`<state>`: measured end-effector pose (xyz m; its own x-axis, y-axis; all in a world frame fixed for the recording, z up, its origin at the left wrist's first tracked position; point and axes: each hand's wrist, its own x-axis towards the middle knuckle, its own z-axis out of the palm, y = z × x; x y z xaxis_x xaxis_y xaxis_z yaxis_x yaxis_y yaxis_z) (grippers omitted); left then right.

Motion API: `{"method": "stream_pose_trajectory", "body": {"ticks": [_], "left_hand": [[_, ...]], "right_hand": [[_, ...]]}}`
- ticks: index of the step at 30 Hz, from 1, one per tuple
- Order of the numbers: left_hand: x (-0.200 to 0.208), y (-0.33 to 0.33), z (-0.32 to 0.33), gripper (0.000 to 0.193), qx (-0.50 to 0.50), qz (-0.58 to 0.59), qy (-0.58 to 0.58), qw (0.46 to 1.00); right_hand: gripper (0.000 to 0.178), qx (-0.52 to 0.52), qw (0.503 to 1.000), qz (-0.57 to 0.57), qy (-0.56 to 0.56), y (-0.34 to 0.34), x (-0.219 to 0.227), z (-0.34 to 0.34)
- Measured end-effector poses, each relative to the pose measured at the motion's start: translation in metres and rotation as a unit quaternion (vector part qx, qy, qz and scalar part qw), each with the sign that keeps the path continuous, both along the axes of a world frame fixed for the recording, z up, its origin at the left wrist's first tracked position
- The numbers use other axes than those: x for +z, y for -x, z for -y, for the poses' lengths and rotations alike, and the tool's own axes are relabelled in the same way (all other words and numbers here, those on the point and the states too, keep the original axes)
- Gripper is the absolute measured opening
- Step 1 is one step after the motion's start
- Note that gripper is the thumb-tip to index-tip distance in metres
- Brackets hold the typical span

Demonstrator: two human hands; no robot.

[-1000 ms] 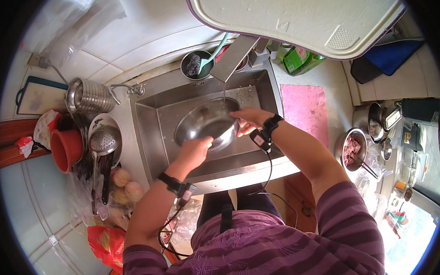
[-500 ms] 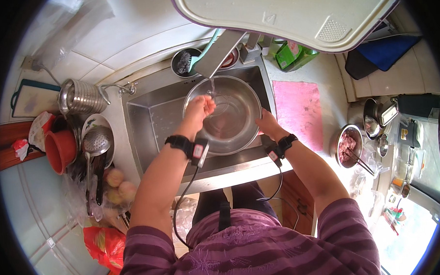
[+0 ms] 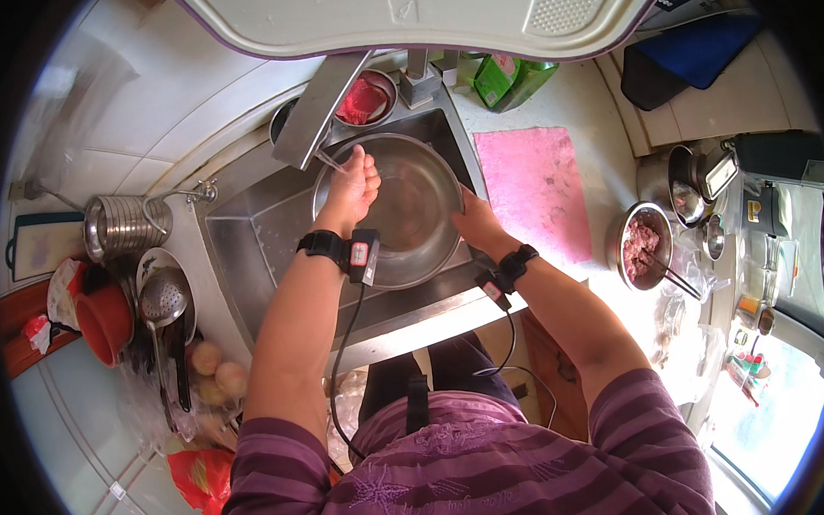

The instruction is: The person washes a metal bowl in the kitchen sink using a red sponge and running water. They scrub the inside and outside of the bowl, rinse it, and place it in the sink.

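Observation:
A wide stainless steel basin (image 3: 403,267) is set in the metal sink (image 3: 234,241). My right hand (image 3: 480,224) is closed around the basin's right rim. Over the left part of the basin, my left hand (image 3: 355,189) is held just below the flat metal faucet (image 3: 321,111), with its fingers curled in and thumb up. A thin stream of water (image 3: 333,164) runs from the spout onto it. The inside of that fist is hidden, so anything in it cannot be seen.
Behind the sink, a small bowl holds a red cloth-like item (image 3: 363,102). On the right counter are a pink cloth (image 3: 534,194), a green container (image 3: 506,80) and a bowl of raw minced meat (image 3: 641,245) with chopsticks. A skimmer (image 3: 166,296) and several round fruits (image 3: 218,369) stand left.
The whole view has shifted, with the sink now further left. My left hand has risen toward the spout and its fingers have curled tighter. My right hand stays on the rim.

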<state>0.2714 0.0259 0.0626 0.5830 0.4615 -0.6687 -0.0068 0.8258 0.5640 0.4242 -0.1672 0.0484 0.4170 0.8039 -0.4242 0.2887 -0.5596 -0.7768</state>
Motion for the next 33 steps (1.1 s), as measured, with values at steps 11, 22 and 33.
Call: {"method": "stream_pose_trajectory", "body": {"ticks": [11, 22, 33], "left_hand": [[0.016, 0.023, -0.001, 0.033, -0.082, 0.108, -0.012, 0.991], [0.036, 0.11, 0.008, 0.03, -0.049, -0.066, -0.244, 0.966], [-0.039, 0.192, 0.044, 0.043, -0.027, -0.19, -0.164, 0.967]], "right_hand": [[0.047, -0.035, 0.989, -0.142, 0.021, -0.003, -0.036, 0.025], [0.038, -0.015, 0.978, -0.207, 0.016, 0.046, -0.033, -0.006], [0.065, -0.03, 0.997, 0.073, -0.005, 0.01, 0.0, 0.011]]}}
